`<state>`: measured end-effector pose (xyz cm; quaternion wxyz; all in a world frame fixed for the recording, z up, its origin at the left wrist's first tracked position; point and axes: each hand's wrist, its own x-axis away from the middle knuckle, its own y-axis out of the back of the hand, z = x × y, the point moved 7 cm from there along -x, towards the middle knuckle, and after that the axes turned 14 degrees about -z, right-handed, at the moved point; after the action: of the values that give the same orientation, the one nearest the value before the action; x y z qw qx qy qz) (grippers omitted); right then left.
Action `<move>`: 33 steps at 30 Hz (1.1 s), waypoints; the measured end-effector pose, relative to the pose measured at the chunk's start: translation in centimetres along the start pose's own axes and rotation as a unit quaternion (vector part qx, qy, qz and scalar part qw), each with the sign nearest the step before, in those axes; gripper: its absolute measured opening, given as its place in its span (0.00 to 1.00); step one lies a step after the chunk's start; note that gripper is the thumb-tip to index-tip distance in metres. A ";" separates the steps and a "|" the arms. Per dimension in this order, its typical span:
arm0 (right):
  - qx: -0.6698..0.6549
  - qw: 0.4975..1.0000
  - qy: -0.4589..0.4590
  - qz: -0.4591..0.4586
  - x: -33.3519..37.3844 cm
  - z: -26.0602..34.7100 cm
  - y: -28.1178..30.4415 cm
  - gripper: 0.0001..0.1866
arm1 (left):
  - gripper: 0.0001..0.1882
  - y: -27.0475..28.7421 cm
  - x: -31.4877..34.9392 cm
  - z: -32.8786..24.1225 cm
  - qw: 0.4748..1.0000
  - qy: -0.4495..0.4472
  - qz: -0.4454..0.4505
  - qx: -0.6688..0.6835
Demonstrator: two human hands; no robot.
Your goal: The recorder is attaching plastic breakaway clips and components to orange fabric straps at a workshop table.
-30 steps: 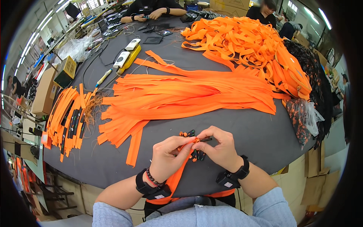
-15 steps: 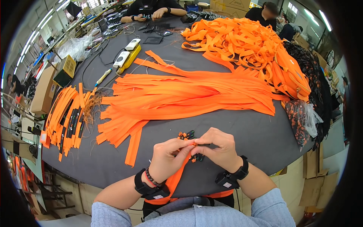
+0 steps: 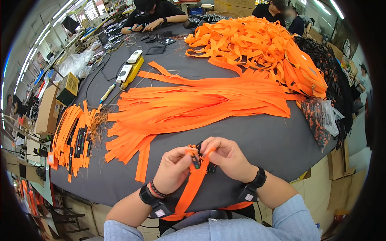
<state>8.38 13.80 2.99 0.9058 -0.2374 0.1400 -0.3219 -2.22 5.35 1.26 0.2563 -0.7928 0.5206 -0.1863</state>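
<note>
An orange zipper tape point(image 3: 192, 188) runs from the table's front edge up between my hands. My right hand point(image 3: 230, 157) is closed, pinching the tape's upper end between thumb and fingertips. Close beside it, my left hand point(image 3: 175, 168) pinches a small dark zipper pull point(image 3: 196, 162), seen against the tape. Whether the pull is threaded on the tape cannot be made out. Partly hidden behind my fingers lies a little heap of black-and-orange zipper pulls point(image 3: 194, 146). Beyond my hands, a thick bundle of orange zipper tapes point(image 3: 193, 104) stretches across the dark table point(image 3: 257, 140).
Orange strips with black pieces point(image 3: 78, 138) lie left. Behind them are a pen-like tool point(image 3: 107, 93) and a yellow-and-white device point(image 3: 132, 72) with cables. A tangled orange heap point(image 3: 241, 44) and a clear bag point(image 3: 321, 120) occupy the right. A co-worker point(image 3: 150, 16) sits opposite.
My hands have drawn slightly apart, and the tape between them shows more of its length. The dark pull now shows at my left fingertips. The whole view has shifted a little.
</note>
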 end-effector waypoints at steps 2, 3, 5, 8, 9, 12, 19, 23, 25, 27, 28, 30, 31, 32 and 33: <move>-0.161 0.982 -0.099 -0.001 0.1 0.0 -0.6 0.05 | 0.11 -0.3 0.3 0.5 0.979 0.126 0.006 0.163; -0.196 0.975 -0.102 0.025 0.2 0.0 -0.6 0.05 | 0.11 -0.2 0.2 0.4 0.975 0.129 0.017 0.181; -0.265 0.955 -0.108 0.077 0.5 0.0 0.2 0.05 | 0.12 0.0 -0.2 0.5 0.966 0.135 0.040 0.216; -0.111 0.987 -0.110 0.049 0.8 0.1 0.4 0.06 | 0.10 0.2 -0.1 0.7 0.971 0.139 0.015 0.192; -0.061 0.992 -0.104 0.036 0.9 0.3 0.3 0.06 | 0.10 0.3 0.0 0.8 0.976 0.138 0.009 0.168; 0.028 0.995 -0.091 0.002 1.1 0.2 -0.3 0.07 | 0.09 -0.8 0.6 0.3 0.987 0.126 0.009 0.099; 0.066 0.994 -0.084 -0.005 1.3 0.5 -0.3 0.06 | 0.08 -0.9 0.6 -0.2 0.997 0.073 0.022 0.026; 0.076 0.993 -0.087 0.004 1.3 0.5 -0.3 0.05 | 0.08 -1.2 0.5 -0.3 0.998 0.065 0.019 -0.016; 0.078 0.993 -0.090 0.016 1.3 0.5 -0.4 0.05 | 0.08 -1.2 0.6 -0.2 0.997 0.075 0.013 -0.028; 0.082 0.992 -0.094 0.031 1.3 0.6 -0.6 0.05 | 0.08 -1.0 0.7 0.1 0.995 0.100 0.007 -0.019; 0.076 0.992 -0.097 0.027 1.2 0.6 -0.6 0.05 | 0.08 -0.9 0.8 0.2 0.993 0.114 0.008 -0.008; 0.064 0.993 -0.101 0.018 1.2 0.5 -0.5 0.05 | 0.08 -0.8 0.7 0.5 0.990 0.140 0.011 0.014; 0.064 0.993 -0.100 0.015 1.2 0.4 -0.4 0.05 | 0.08 -0.8 0.7 0.4 0.991 0.136 0.013 0.008; 0.064 0.993 -0.099 0.013 1.2 0.3 -0.3 0.05 | 0.08 -0.8 0.6 0.3 0.991 0.132 0.016 0.002; 0.065 0.993 -0.098 0.010 1.2 0.2 -0.2 0.05 | 0.08 -0.8 0.6 0.2 0.992 0.128 0.018 -0.004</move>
<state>9.27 13.00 3.16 0.9318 -0.2073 0.0314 -0.2963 -1.26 5.10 1.58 0.1875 -0.7538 0.5643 -0.2794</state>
